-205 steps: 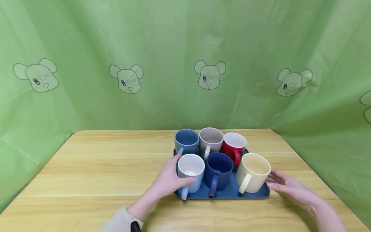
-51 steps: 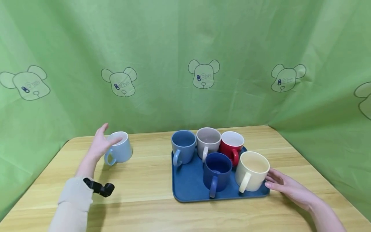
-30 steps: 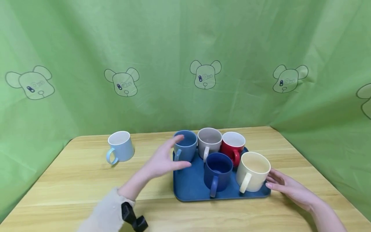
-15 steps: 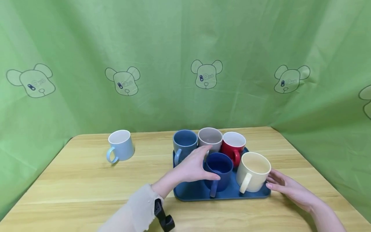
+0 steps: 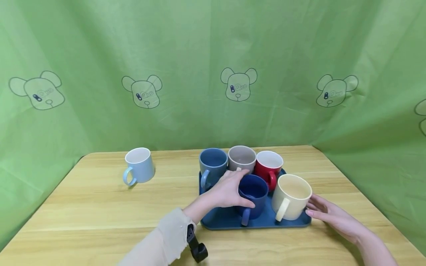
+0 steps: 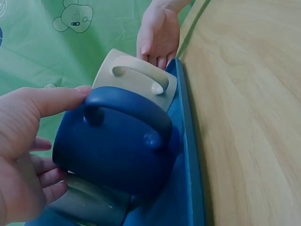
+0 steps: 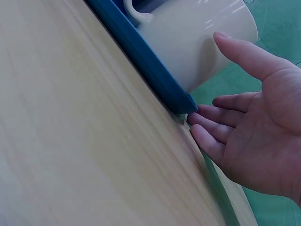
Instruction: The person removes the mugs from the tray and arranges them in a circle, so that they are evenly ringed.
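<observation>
**Navy mug (image 5: 260, 203) in the left hand's (image 5: 227, 192) grasp**

Here it is, upright in the front row of the blue tray (image 5: 221, 218), handle (image 5: 245, 218) facing the person. It lies just right of the left hand, thumb and fingers curved round it; clearly the nearer hand, with the cream mug (image 5: 294, 205) between navy and the right hand (image 5: 334, 218). That one's relaxed, thumb spread wide; touching the tray? Hard to tell. Six mugs: five on one tray, blue-grey mug (image 5: 217, 171), grey mug (image 5: 242, 162) and red mug (image 5: 262, 173) behind; one light blue mug (image 5: 144, 170) on the tabletop (image 5: 100, 207).
</observation>
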`<state>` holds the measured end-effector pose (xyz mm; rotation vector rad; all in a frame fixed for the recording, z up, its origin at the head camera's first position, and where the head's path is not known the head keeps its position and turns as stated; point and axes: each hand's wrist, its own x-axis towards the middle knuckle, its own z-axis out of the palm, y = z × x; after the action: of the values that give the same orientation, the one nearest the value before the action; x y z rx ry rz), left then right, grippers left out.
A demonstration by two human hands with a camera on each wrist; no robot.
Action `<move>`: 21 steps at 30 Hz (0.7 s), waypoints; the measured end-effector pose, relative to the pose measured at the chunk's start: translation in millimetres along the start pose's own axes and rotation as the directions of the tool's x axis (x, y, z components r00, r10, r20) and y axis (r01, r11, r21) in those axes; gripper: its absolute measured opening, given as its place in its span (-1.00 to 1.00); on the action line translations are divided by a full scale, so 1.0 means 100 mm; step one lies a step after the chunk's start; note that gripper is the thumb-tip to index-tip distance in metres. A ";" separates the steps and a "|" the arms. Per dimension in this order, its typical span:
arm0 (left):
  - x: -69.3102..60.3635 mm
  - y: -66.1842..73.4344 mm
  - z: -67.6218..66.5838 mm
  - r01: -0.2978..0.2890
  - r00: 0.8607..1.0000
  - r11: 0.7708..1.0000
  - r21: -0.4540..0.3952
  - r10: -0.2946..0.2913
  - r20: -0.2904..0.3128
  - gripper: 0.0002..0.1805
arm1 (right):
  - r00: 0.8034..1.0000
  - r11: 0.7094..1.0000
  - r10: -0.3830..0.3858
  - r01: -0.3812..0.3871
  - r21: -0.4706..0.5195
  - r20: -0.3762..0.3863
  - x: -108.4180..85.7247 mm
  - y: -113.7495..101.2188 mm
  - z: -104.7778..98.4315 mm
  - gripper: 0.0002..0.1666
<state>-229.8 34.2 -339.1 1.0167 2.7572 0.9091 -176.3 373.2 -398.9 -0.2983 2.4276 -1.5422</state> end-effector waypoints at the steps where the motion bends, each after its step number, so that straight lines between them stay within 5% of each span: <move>1: 0.01 0.01 0.01 0.008 1.000 1.000 0.007 -0.008 -0.003 -0.02 | 1.000 1.000 -0.004 0.004 -0.005 -0.002 0.00 0.00 0.00 -0.15; 12: 0.14 0.18 0.13 0.119 0.992 0.959 0.256 -0.102 -0.080 0.02 | 1.000 1.000 -0.015 0.015 0.020 -0.016 -0.01 -0.01 0.02 -0.15; 21: 0.10 0.20 0.20 0.134 0.985 0.975 0.178 -0.111 -0.135 -0.08 | 1.000 1.000 0.010 -0.011 -0.011 -0.021 0.00 -0.01 0.00 -0.15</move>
<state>-220.9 62.4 -342.9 0.8267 3.0177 0.7321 -176.3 372.5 -398.1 -0.2720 2.4508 -1.5357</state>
